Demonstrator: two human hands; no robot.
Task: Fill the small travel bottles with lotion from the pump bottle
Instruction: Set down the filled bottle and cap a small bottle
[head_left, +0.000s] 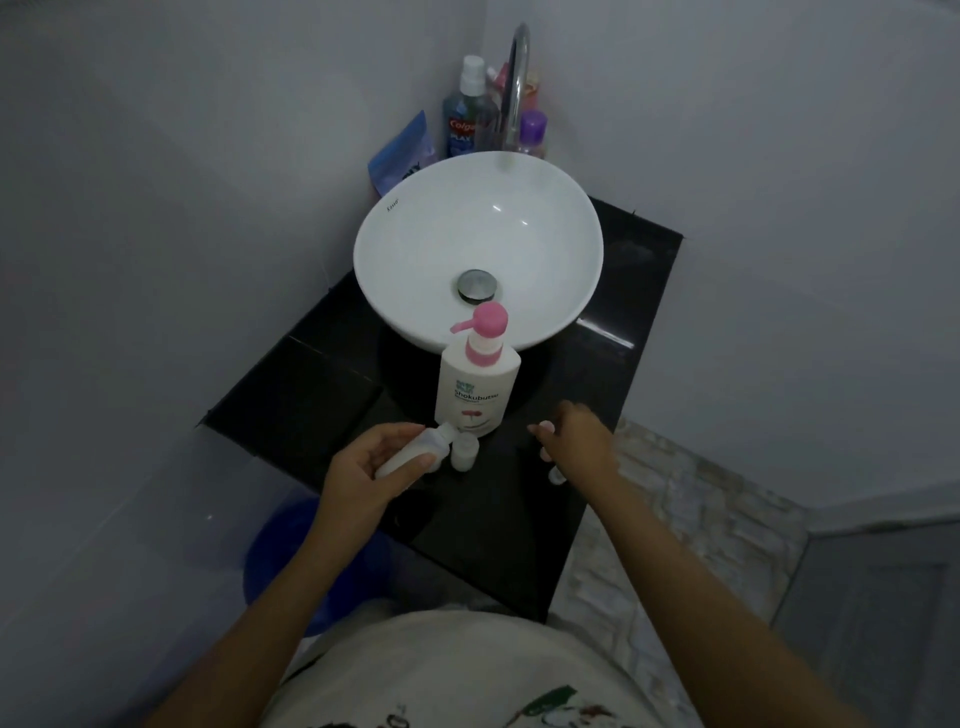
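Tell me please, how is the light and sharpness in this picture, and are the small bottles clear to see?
Head view: dim, bluish light; wide-angle bending at the edges; glare streaks on the black counter and sink. The travel bottle in the left hand and the one standing beside it look soft and washed out.

The black counter (322, 395) bears the white basin (545, 218), pump bottle (475, 389) and one small travel bottle (464, 451).

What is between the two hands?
In the head view, a small travel bottle stands on the black counter between the left hand and right hand.
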